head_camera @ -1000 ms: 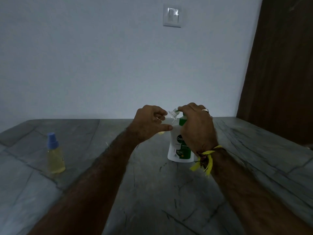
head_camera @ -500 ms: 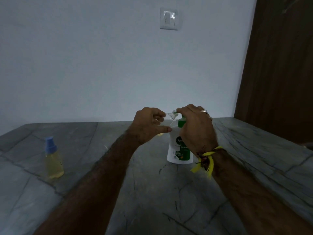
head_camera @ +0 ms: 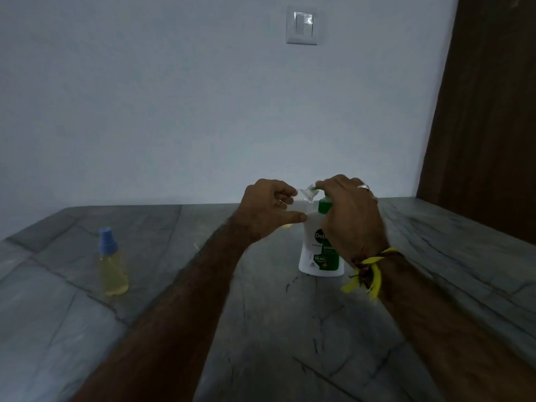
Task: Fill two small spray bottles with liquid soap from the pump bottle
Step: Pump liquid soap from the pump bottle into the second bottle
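A white and green pump bottle [head_camera: 314, 256] stands on the grey stone table [head_camera: 261, 329], in the middle. My right hand [head_camera: 351, 216] lies over its green pump head, fingers curled on top. My left hand [head_camera: 268, 211] holds a small clear spray bottle [head_camera: 306, 198] tilted, its open neck right at the pump's nozzle; most of that bottle is hidden by my fingers. A second small spray bottle [head_camera: 111, 262] with a blue cap and yellowish liquid stands upright at the left, well apart from both hands.
A white wall with a light switch [head_camera: 301, 24] rises behind the table. A dark wooden door [head_camera: 487, 111] stands at the right. A yellow thread [head_camera: 368, 274] is tied round my right wrist.
Both hands and the bottles keep the same pose; only the camera view shifts slightly.
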